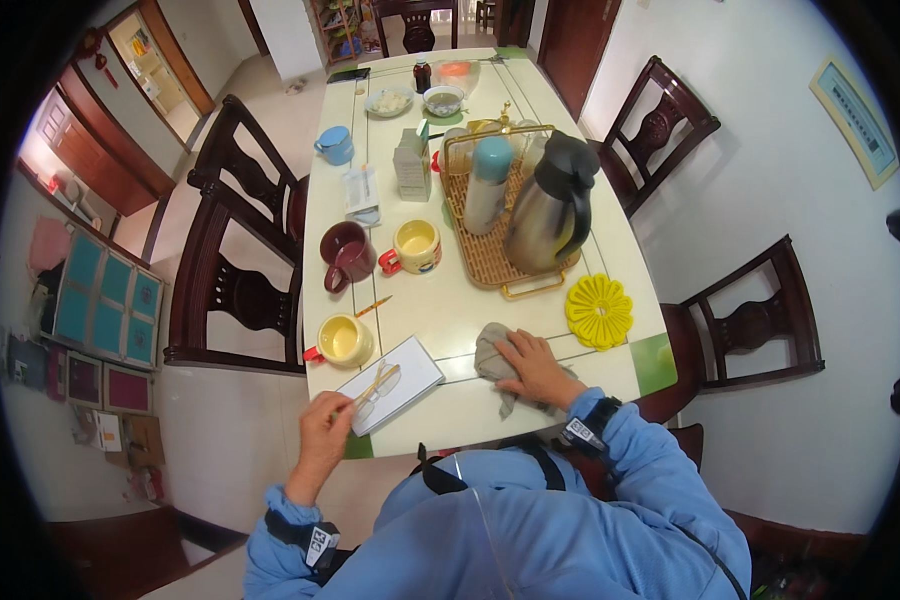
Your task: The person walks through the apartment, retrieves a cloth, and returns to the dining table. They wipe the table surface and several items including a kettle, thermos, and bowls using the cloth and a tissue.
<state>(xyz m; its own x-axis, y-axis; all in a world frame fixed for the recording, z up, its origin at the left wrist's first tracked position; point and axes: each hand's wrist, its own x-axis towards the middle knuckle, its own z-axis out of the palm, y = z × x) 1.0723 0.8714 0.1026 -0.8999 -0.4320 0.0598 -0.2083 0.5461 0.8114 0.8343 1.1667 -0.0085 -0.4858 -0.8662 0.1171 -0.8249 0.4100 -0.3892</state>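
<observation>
My right hand [536,367] rests on a crumpled grey cloth [493,352] near the table's front edge, fingers bent over it. At the front left corner, the fingertips of my left hand [324,427] pinch a temple arm of a pair of eyeglasses [381,384]. The glasses are over a white flat box or pad [412,367]; whether the lenses touch it I cannot tell. Just beyond the left hand stands a yellow mug [343,341] with a red handle. A yellow flower-shaped trivet [600,311] lies to the right of the cloth.
A woven tray [480,274] holds a steel jug [544,214] and a blue-capped flask [487,184]. A maroon mug [349,251], a second yellow mug [418,246], a pencil [373,306], a carton [412,165] and a blue cup [335,145] stand or lie left. Bowls are farther back.
</observation>
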